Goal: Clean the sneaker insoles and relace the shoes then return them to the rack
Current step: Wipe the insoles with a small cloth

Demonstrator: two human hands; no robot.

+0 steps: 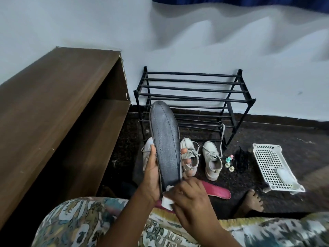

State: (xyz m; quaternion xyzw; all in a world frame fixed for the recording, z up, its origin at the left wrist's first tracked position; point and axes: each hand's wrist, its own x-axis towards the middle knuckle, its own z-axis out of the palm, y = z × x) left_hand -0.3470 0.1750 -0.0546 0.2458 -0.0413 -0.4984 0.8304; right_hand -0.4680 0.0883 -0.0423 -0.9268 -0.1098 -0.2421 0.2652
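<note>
- Grey insole (166,145) was held nearly upright in front of the person, its long axis running up the frame; the rounded toe end pointed up and away toward the rack (194,96), and the heel end pointed down toward the lap
- Left hand (151,173) gripped it around the lower half, with the thumb on the left edge and the fingers curled round the right edge from behind
- Right hand (189,199) was closed, its fingers curled on a white wipe (167,201) pressed against the insole's heel end
- Insoles counted two; the second, a red insole (218,190), lay flat on the dark floor just beyond the right hand
- Sneakers counted three, all pale and standing on the floor before the rack; the left sneaker (147,151) was partly hidden behind the left hand, the middle sneaker (189,153) showed beside the grey insole, and the right sneaker (211,161) stood clear
- One pale lace (222,138) hung by the rack's right leg; a black tangle of laces (240,160) lay right of the sneakers
- Four small pastel pieces (228,163) sat between the right sneaker and the black tangle; I could not tell what they were
- White perforated basket (267,157) lay on the floor at right, holding one blurred whitish object (284,175)
- Brown wooden shelf (62,97) stood at left; one bare foot (253,200) rested near the basket
</note>
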